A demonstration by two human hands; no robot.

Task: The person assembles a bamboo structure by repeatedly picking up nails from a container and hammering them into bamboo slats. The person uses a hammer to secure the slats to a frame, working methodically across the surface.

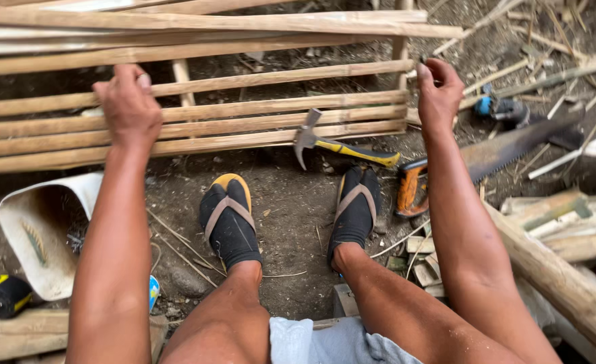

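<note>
A frame of long bamboo slats (264,108) lies flat on the dirt in front of my feet. My left hand (129,108) rests on top of the slats at the left, fingers curled over one. My right hand (438,91) grips the right end of the frame near an upright cross piece (400,50). A claw hammer (331,143) with a yellow and black handle leans against the frame's near edge between my hands.
A hand saw (493,158) with an orange handle lies at the right. A white bucket (38,232) lies tipped at the left, a tape measure (1,295) below it. A thick pole (554,276) and wood offcuts are at right.
</note>
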